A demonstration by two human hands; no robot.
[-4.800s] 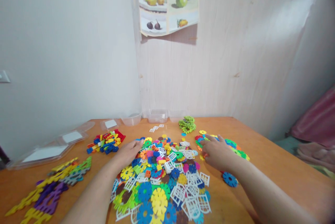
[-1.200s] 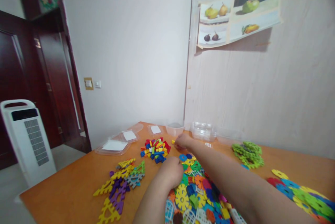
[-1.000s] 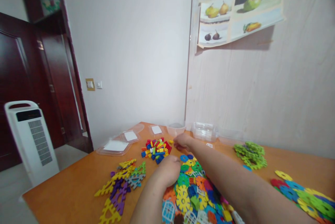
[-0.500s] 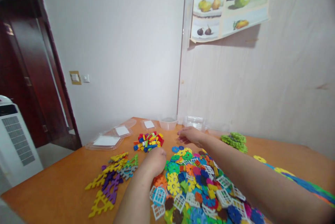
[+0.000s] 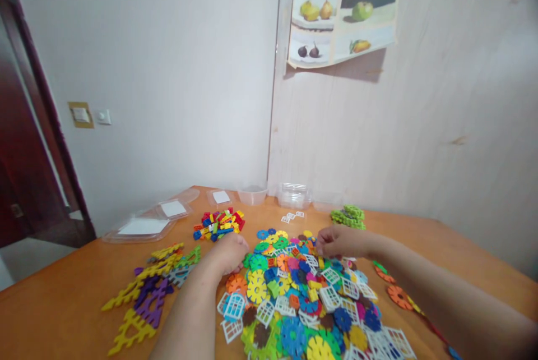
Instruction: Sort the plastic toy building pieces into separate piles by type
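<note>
A big heap of mixed flat plastic pieces (image 5: 302, 298), coloured gear discs and white window frames, lies on the orange table (image 5: 63, 309) in front of me. My left hand (image 5: 229, 252) rests curled at the heap's left edge, knuckles up, with nothing visible in it. My right hand (image 5: 336, 241) hovers over the heap's far side with fingers pinched together; whether a piece sits between them is hidden. A small pile of coloured bricks (image 5: 218, 224) lies beyond my left hand.
Yellow, purple and green jagged flat pieces (image 5: 147, 292) lie at the left. Green discs (image 5: 348, 216) are stacked at the back right, with a few small white pieces (image 5: 293, 217) near them. Clear tubs (image 5: 294, 196) and lids (image 5: 143, 227) line the wall. Orange discs (image 5: 396, 296) lie to the right.
My right hand has drawn back from beside the brick pile to the far side of the big heap. The view has swung right and down. My left hand stays at the heap's left edge.
</note>
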